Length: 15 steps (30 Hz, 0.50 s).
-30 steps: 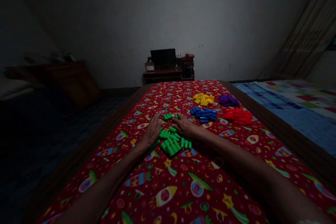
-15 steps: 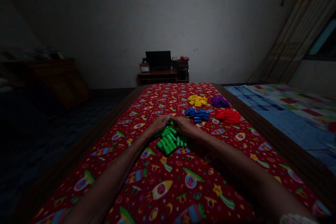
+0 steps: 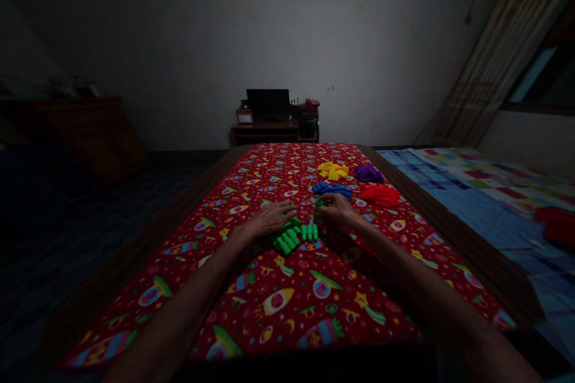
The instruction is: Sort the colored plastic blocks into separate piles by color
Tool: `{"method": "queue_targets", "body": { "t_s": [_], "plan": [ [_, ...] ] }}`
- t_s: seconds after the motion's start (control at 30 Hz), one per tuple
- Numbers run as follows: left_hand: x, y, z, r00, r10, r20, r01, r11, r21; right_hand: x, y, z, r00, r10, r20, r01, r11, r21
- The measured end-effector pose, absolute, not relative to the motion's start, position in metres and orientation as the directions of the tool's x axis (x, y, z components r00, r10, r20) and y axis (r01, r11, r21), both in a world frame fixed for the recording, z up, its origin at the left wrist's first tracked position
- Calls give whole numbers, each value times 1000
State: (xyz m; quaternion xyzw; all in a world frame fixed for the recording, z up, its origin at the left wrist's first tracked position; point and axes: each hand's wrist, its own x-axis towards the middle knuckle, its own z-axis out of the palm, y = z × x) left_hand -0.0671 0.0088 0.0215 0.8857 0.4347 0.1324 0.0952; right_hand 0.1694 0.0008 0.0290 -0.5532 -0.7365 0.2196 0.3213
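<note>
A heap of green plastic pegs (image 3: 294,234) lies on the red patterned cloth (image 3: 287,305) in front of me. My left hand (image 3: 269,218) rests flat on the left side of the heap, fingers stretched out over the pegs. My right hand (image 3: 336,209) is curled at the heap's right end, its fingers closed round a green peg. Beyond the hands lie separate heaps of blue pegs (image 3: 332,189), yellow pegs (image 3: 333,170), purple pegs (image 3: 368,173) and red pegs (image 3: 381,194).
The cloth covers a long wooden-edged surface (image 3: 431,206). A checked blue and multicoloured mat (image 3: 494,191) with a red object (image 3: 557,224) lies to the right. A small desk with a dark screen (image 3: 269,114) stands at the far wall. The left side is dark floor.
Both hands drew the green pegs together and nearer to me. My right hand then shifted right and curled shut on a peg, while the left flattened on the heap. The camera tilted slightly.
</note>
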Motion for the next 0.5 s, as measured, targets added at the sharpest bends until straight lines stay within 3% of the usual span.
{"method": "queue_targets", "body": {
  "t_s": [0.1, 0.23, 0.37, 0.43, 0.5],
  "plan": [
    [-63, -6, 22, 601, 785, 150, 759, -619, 202, 220, -14, 32, -145, 963, 228, 679, 265, -685],
    [-58, -17, 16, 587, 786, 194, 766, -616, 181, 271, -30, 28, -37, 988, 151, 818, 116, -563],
    [-54, -19, 7, 552, 799, 238, 780, -596, 193, 272, -37, 21, 109, 920, 378, 934, 36, -357],
    [-52, -19, 3, 516, 814, 266, 796, -570, 203, 250, -42, 17, 19, 879, 476, 939, 148, -312],
    [-50, -18, -1, 486, 823, 294, 811, -550, 201, 218, -50, 12, -187, 848, 497, 869, 378, -318]
  ]
}}
